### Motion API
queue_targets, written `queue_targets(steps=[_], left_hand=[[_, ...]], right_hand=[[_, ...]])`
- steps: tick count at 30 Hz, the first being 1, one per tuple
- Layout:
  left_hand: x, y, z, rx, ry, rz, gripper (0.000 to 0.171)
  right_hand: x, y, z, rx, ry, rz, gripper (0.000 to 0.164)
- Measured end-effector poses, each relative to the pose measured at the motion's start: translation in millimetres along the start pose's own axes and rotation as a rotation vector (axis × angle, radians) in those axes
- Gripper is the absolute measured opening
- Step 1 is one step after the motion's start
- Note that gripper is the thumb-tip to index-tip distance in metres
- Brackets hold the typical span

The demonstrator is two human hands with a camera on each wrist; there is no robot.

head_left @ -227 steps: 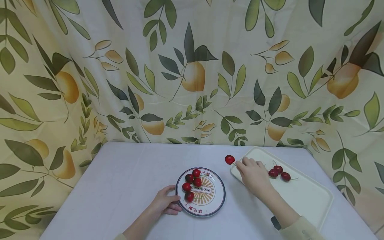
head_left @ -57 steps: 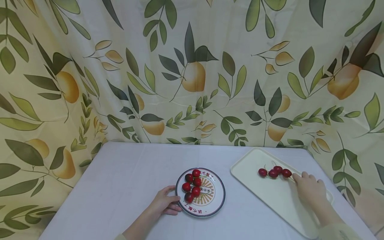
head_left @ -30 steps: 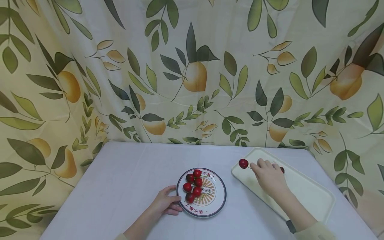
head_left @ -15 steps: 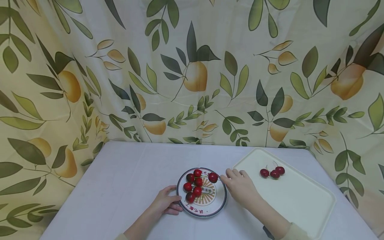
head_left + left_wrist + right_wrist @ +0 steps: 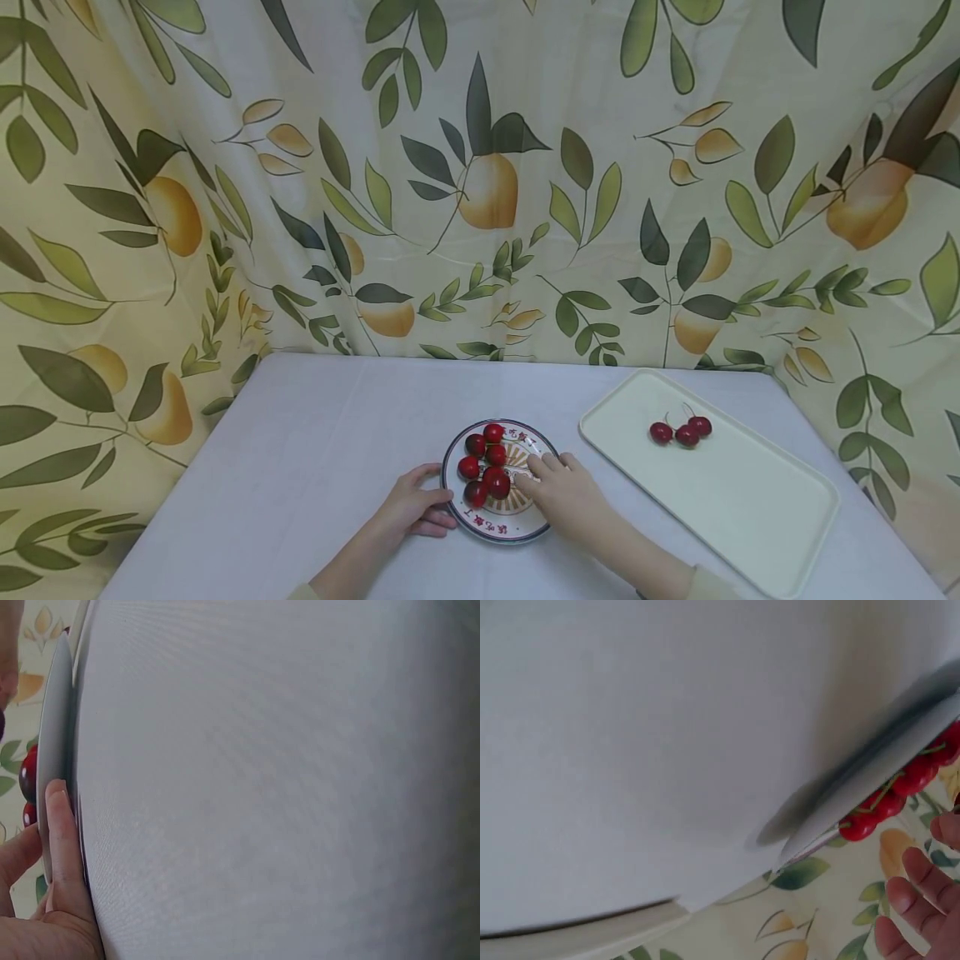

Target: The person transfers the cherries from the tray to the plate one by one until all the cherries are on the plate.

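My left hand (image 5: 412,504) grips the near-left rim of a round white plate (image 5: 517,530) with a dark-blue edge; the thumb lies on top. In the left wrist view, a finger (image 5: 64,844) reaches under the plate (image 5: 54,720). Several red cherries (image 5: 475,445) sit on the plate's left half. My right hand (image 5: 573,504) is over the plate's right side, pinching a cherry (image 5: 497,482) by its stem, low over the other cherries. In the right wrist view, its lower fingers (image 5: 915,904) are spread, and the held cherry (image 5: 958,801) barely shows at the edge.
A cream rectangular tray (image 5: 735,508) lies at the right, angled, with three stemmed cherries (image 5: 687,436) near its far end. The table has a white cloth (image 5: 337,433). Behind it hangs a fruit-and-leaf patterned curtain (image 5: 487,192).
My right hand took a cherry from the tray's right-hand group by its stem and carried it left, over the plate. Three cherries stay on the tray. My left hand kept its hold.
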State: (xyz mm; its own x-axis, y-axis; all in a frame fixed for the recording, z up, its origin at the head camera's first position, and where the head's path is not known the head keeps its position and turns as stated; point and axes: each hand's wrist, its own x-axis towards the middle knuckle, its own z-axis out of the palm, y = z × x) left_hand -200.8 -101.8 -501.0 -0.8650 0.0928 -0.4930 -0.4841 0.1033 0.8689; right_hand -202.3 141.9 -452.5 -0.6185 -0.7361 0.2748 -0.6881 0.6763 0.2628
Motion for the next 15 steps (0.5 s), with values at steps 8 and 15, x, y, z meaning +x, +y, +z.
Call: queue_targets(steps=[8,15], left_hand=[[-0.5,-0.4,-0.4,0.0,-0.005,0.004,0.065],[-0.9,0.6,-0.3,0.003,-0.003,-0.001,0.065]], right_hand=[[-2,-7,8,0.019,-0.092,-0.012,0.03],[-4,-9,11,0.014,-0.108,-0.016,0.029]])
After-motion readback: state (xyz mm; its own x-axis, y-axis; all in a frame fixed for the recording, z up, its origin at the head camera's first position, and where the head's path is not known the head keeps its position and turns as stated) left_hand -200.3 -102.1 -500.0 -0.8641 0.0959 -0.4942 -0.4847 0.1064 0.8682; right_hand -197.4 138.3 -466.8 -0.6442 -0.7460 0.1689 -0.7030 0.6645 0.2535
